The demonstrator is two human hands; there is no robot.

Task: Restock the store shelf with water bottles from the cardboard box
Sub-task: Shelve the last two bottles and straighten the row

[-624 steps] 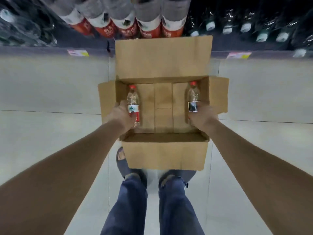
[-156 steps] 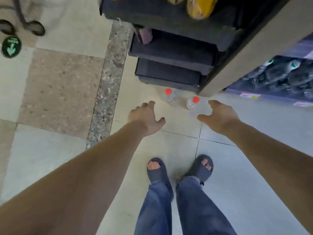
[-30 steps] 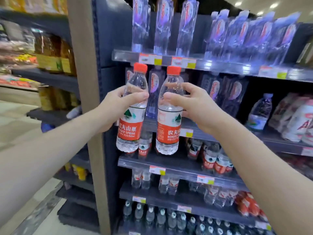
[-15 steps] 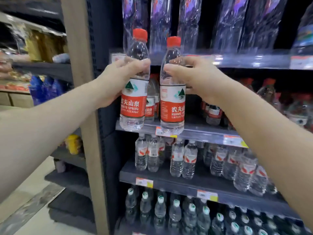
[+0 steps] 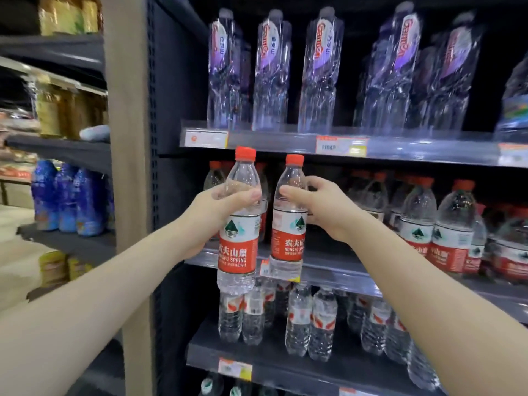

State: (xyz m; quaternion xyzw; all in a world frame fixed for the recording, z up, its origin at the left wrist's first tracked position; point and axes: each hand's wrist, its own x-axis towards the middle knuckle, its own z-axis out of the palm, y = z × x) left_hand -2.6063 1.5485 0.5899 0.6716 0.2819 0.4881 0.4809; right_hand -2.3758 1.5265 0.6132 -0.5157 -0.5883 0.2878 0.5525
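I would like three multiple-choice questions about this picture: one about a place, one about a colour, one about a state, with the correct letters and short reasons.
1. Where are the two held bottles?
A. In front of the shelf with red-capped bottles
B. Inside a cardboard box
C. Lying on the floor

2. What colour are the caps of the held bottles?
A. Green
B. Red
C. White

3. What is the state of the hands?
A. Both empty
B. Only one holds a bottle
C. Each holds one upright bottle

Answers:
1 A: the left bottle and the right bottle hang before the middle shelf, not yet set down.
2 B: both caps are red.
3 C: the left hand and the right hand each wrap one bottle near its shoulder.
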